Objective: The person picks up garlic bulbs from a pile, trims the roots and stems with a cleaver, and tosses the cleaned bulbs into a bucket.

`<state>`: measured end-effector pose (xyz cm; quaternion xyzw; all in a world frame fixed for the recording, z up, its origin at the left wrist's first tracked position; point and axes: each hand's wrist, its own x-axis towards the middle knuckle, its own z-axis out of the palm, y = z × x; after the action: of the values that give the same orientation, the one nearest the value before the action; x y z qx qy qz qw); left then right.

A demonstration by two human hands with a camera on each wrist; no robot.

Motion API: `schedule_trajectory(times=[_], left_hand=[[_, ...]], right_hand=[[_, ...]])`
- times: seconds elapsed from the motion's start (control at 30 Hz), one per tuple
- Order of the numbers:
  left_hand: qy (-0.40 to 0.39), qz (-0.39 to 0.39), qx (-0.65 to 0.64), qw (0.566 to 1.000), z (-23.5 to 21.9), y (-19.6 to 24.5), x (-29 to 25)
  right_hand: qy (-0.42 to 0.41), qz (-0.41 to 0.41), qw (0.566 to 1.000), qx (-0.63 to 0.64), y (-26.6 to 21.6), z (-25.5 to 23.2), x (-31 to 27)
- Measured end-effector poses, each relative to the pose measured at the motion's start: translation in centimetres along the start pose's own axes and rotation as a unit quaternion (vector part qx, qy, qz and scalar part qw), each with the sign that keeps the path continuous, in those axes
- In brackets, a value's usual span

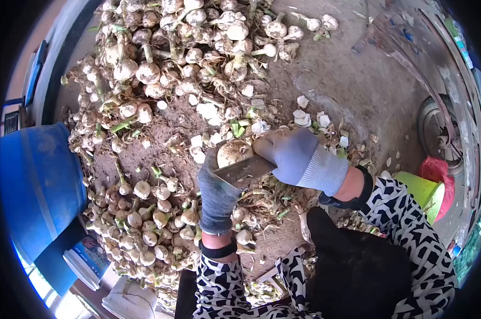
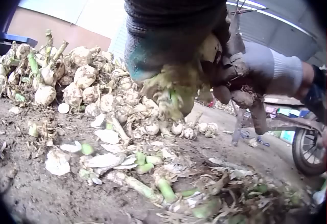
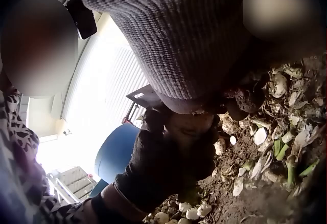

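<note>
My gloved left hand grips a large pale garlic bulb, its fingers along the bulb's left side. In the left wrist view the same hand is dark, with leafy stem hanging below it. My right hand, in a light grey-blue glove, holds a broad-bladed knife; the handle is hidden in the fist. Its flat blade crosses in front of the bulb, between the two hands. In the right wrist view the right glove covers much of the work.
A big heap of garlic bulbs lies at the far side, another pile at near left. Peelings and cut stem pieces litter the ground. Around stand a blue barrel, a white bucket, a yellow-green bucket and a wheel.
</note>
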<state>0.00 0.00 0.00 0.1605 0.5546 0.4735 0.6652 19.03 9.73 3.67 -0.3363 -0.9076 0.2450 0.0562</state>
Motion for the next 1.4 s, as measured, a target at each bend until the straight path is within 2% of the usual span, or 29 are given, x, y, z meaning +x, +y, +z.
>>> schedule_trajectory(times=[0.1,0.2,0.23,0.27,0.33,0.4,0.43,0.47,0.5,0.57,0.6,0.63,0.7,0.73,0.77,0.83,0.9,0.93,0.97,1.0,1.03,1.1,1.13,1.17,1.23,1.3,1.33,1.37,1.4], left_hand=[[-0.056,0.078,0.186,0.978,0.4,0.1,-1.2],[0.005,0.111,0.290,0.950,2.5,-0.5,-2.8],[0.006,0.110,0.290,0.951,2.4,-0.9,-2.6],[-0.003,0.151,0.309,0.939,2.1,-1.4,-2.6],[-0.021,0.189,0.321,0.928,2.6,-2.2,-2.4],[0.002,0.146,0.193,0.970,3.0,-2.5,-2.4],[-0.031,0.132,0.143,0.980,3.6,-1.8,-3.3],[-0.061,0.115,0.092,0.987,4.3,-1.0,-4.2],[-0.144,0.105,0.054,0.982,5.5,1.3,-5.8],[-0.142,0.051,0.026,0.988,6.3,2.8,-7.3],[-0.095,0.096,0.048,0.990,6.2,2.5,-6.6],[-0.124,0.033,-0.015,0.992,5.8,3.1,-6.2],[-0.122,0.143,0.229,0.955,5.4,2.2,-4.4],[-0.109,0.187,0.343,0.914,5.1,1.9,-3.8],[-0.088,0.229,0.444,0.862,4.8,1.6,-3.2],[-0.119,0.174,0.299,0.931,4.7,0.6,-3.8],[-0.053,0.166,0.042,0.984,5.1,-1.4,-4.0],[-0.033,0.116,-0.059,0.991,4.8,-1.8,-3.7],[0.021,0.098,-0.011,0.995,4.5,-1.9,-4.5],[0.015,0.120,-0.014,0.993,4.9,-1.5,-4.4],[0.008,0.144,-0.018,0.989,5.3,-1.1,-4.1],[-0.064,0.212,0.031,0.975,5.8,-0.1,-3.9],[-0.042,0.234,0.077,0.968,5.2,-1.2,-4.2],[-0.111,0.223,0.053,0.967,4.4,-0.2,-5.1],[-0.114,0.236,0.001,0.965,4.2,1.2,-6.7],[-0.068,0.140,0.189,0.969,0.2,2.7,-7.9],[0.001,0.068,0.181,0.981,-1.8,1.3,-8.2],[0.037,-0.001,0.453,0.891,-5.0,-0.1,-8.3],[0.037,0.049,0.594,0.802,-5.5,0.7,-8.2]], right_hand=[[0.035,0.011,0.999,-0.024,-0.4,0.2,-0.7],[0.028,0.039,0.999,-0.024,0.0,0.8,-2.1],[0.020,0.056,0.998,0.017,0.3,1.1,-2.4],[0.011,0.074,0.995,0.061,0.4,1.5,-2.7],[0.021,0.069,0.995,0.067,0.8,3.4,-3.0],[0.043,0.059,0.992,0.100,1.0,3.7,-3.5],[0.040,0.063,0.992,0.102,2.7,4.5,-3.3],[-0.084,0.136,0.987,0.015,6.0,5.9,-2.9],[-0.208,0.210,0.953,-0.072,7.9,6.5,-3.6],[-0.082,0.287,0.953,0.055,8.7,3.7,-5.1],[-0.088,0.302,0.908,0.277,7.6,3.2,-5.5],[-0.139,0.306,0.884,0.324,4.7,0.1,-5.2],[-0.082,0.312,0.814,0.483,2.8,1.5,-5.4],[-0.055,0.311,0.768,0.556,1.8,2.2,-5.6],[0.007,0.315,0.743,0.591,1.8,3.6,-5.9],[-0.009,0.320,0.753,0.575,0.9,1.7,-5.5],[-0.025,0.320,0.765,0.558,0.4,0.2,-5.0],[-0.036,0.316,0.774,0.548,0.4,-0.2,-5.1],[-0.046,0.312,0.783,0.537,0.4,-0.6,-5.2],[-0.004,0.246,0.861,0.445,0.4,-1.3,-5.0],[-0.003,0.245,0.863,0.443,0.8,-0.9,-5.0],[-0.079,0.154,0.958,0.229,2.1,0.3,-5.3],[-0.213,0.206,0.930,0.217,2.5,0.2,-4.5],[-0.271,0.169,0.945,0.071,4.4,3.7,-4.8],[-0.174,0.185,0.965,0.070,6.0,3.8,-4.4],[-0.109,0.249,0.955,0.115,6.9,1.3,-1.6],[-0.069,0.229,0.968,0.075,7.2,0.2,0.4],[-0.027,0.206,0.978,0.030,7.5,-1.1,2.7],[0.007,0.156,0.988,0.012,7.3,-2.6,4.7]])
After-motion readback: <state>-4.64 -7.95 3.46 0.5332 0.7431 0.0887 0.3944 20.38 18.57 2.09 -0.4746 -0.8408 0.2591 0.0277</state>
